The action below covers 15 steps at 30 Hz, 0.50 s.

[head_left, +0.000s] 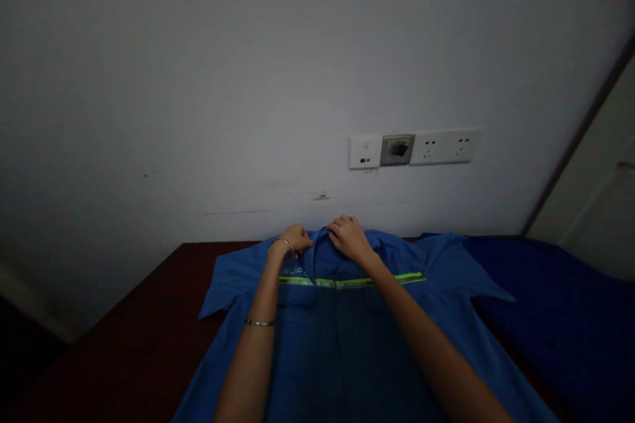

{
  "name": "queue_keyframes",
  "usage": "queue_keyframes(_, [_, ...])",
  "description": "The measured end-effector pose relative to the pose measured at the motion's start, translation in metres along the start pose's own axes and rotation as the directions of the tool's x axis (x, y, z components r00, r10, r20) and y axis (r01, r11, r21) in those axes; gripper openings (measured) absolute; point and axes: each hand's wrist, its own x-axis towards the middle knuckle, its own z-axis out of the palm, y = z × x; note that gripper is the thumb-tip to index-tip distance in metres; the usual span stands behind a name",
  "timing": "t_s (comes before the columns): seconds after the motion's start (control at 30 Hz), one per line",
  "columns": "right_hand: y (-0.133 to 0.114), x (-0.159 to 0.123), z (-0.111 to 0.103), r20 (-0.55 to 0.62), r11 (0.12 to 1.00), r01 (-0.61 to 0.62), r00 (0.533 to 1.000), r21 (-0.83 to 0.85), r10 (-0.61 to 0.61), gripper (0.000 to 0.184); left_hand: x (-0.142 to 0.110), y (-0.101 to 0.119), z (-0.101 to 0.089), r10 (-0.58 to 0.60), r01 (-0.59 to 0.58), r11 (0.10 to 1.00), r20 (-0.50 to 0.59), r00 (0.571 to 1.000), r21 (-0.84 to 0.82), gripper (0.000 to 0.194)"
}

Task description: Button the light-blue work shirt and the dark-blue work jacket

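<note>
A blue short-sleeved work shirt (307, 350) lies spread front side up, its collar end toward the wall. A yellow-green and silver reflective strip (354, 283) crosses its chest, with pale lettering just above on the left. My left hand (296, 238) is closed at the left side of the collar (311, 263), fingertips pinching the cloth. On the collar's upper edge, my right hand (347, 236) has its fingers curled over the fabric, gripping it. The fingertips of that hand are partly hidden behind the collar.
The shirt rests on a dark red-brown tabletop (133, 337) that meets a pale wall (198, 92). Darker blue cloth (560, 317) lies at the right, partly beneath the shirt's sleeve. Sockets and switches (415, 148) sit on the wall above. A door or panel (600, 178) stands far right.
</note>
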Motion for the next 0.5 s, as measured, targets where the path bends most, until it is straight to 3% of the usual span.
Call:
queue_keyframes(0.1, [0.001, 0.0, 0.0, -0.025, 1.0, -0.011, 1.0, 0.009, 0.012, 0.022, -0.002, 0.0, -0.004, 0.062, -0.062, 0.998, 0.002, 0.998, -0.025, 0.028])
queue_keyframes(0.17, [0.002, 0.001, 0.0, -0.034, 1.0, -0.013, 0.999, 0.016, 0.013, 0.022, -0.003, 0.003, -0.004, 0.072, -0.072, 0.997, -0.006, 0.997, 0.042, 0.036])
queue_keyframes(0.27, [0.002, 0.001, 0.0, -0.042, 1.0, -0.013, 0.999, 0.021, 0.014, 0.022, -0.003, 0.013, 0.005, 0.101, -0.06, 0.967, -0.152, 0.983, 0.249, 0.037])
queue_keyframes(0.37, [0.004, 0.002, -0.001, -0.041, 1.0, -0.023, 0.999, 0.019, 0.023, 0.022, -0.003, 0.026, 0.018, 0.153, -0.024, 0.932, -0.335, 0.93, 0.36, 0.034])
queue_keyframes(0.5, [0.006, 0.001, -0.005, -0.039, 0.999, -0.041, 0.998, 0.019, 0.041, 0.021, -0.003, 0.036, 0.025, 0.171, -0.026, 0.929, -0.365, 0.915, 0.37, 0.026])
